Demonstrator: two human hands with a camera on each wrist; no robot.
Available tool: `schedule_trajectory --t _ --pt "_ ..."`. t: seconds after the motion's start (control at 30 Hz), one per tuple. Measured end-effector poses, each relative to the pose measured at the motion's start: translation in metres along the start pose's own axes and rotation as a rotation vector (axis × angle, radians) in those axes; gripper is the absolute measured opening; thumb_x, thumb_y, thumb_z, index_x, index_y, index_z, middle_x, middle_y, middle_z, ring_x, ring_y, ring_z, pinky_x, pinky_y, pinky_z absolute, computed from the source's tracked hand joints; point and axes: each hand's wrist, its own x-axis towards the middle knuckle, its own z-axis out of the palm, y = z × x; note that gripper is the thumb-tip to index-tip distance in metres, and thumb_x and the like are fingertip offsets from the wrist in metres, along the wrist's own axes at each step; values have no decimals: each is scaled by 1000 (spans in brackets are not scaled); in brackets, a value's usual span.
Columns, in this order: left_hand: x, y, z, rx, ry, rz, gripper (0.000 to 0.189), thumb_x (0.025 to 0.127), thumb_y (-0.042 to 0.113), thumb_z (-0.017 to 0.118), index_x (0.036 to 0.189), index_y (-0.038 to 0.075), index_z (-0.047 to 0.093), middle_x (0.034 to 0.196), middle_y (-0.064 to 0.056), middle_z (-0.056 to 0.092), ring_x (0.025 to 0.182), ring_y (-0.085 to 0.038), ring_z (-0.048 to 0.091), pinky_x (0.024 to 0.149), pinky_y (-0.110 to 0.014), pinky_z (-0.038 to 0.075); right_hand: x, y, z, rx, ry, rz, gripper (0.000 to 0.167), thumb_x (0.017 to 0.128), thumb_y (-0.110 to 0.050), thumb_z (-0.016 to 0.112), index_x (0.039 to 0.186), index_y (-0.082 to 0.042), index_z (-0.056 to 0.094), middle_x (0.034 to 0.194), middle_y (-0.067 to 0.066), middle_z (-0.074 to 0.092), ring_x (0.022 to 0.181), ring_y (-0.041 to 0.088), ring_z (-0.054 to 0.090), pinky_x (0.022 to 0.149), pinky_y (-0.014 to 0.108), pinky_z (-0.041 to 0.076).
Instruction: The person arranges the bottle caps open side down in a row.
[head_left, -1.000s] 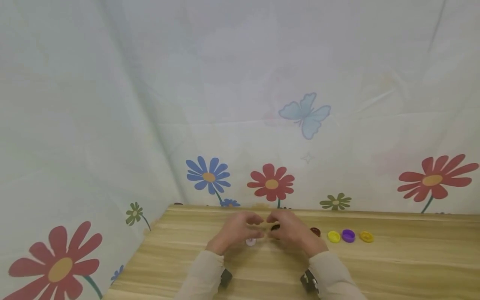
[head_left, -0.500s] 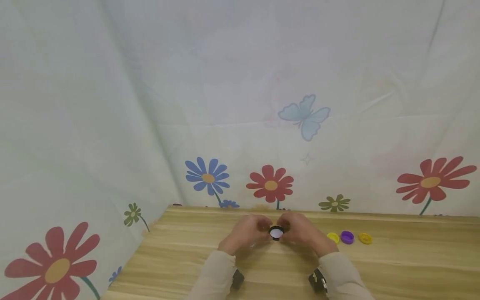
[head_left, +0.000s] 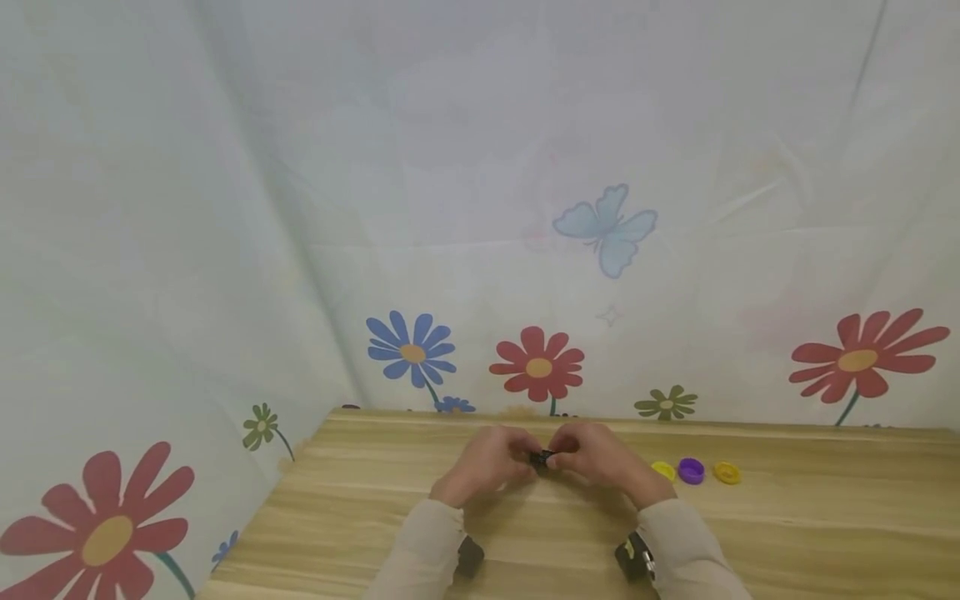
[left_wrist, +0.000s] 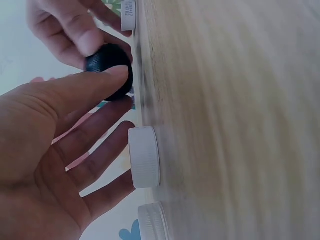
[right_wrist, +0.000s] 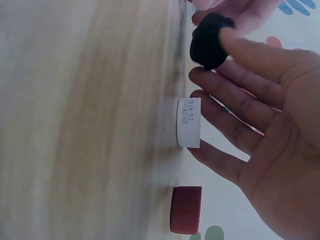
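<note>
Both hands meet around a black bottle cap (head_left: 541, 459) near the middle of the table. My left hand (head_left: 486, 463) pinches it with the thumb across its face, while my right hand (head_left: 594, 457) grips the opposite side with thumb and fingers. In the left wrist view the black cap is tilted, its ridged side showing. Two white ridged caps, one (left_wrist: 144, 157) by the left fingertips and another (left_wrist: 153, 222) closer to the camera, stand on the table. Beside the lower right fingers is a white cap (right_wrist: 190, 122) with printed digits, then a red ridged cap (right_wrist: 186, 210).
To the right of the right hand, a yellow cap (head_left: 663, 471), a purple cap (head_left: 691, 471) and an orange-yellow cap (head_left: 727, 473) lie in a row on the wooden table (head_left: 825, 521). A flower-printed cloth (head_left: 450, 183) hangs behind the table.
Both hands were apart near the dark cap, then took hold of it with its white inside showing. Now the cap is turned and that white inside is out of sight.
</note>
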Motion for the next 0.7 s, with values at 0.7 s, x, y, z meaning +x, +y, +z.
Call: schedule_trajectory --t 0.7 --pt "-1 -1 -6 -133 82 28 34 91 4 84 121 7 69 100 -6 79 95 -18 74 94 -42 55 1 -1 -3 90 50 -32 11 97 -7 75 106 0 73 91 1 72 86 16 64 80 38 53"
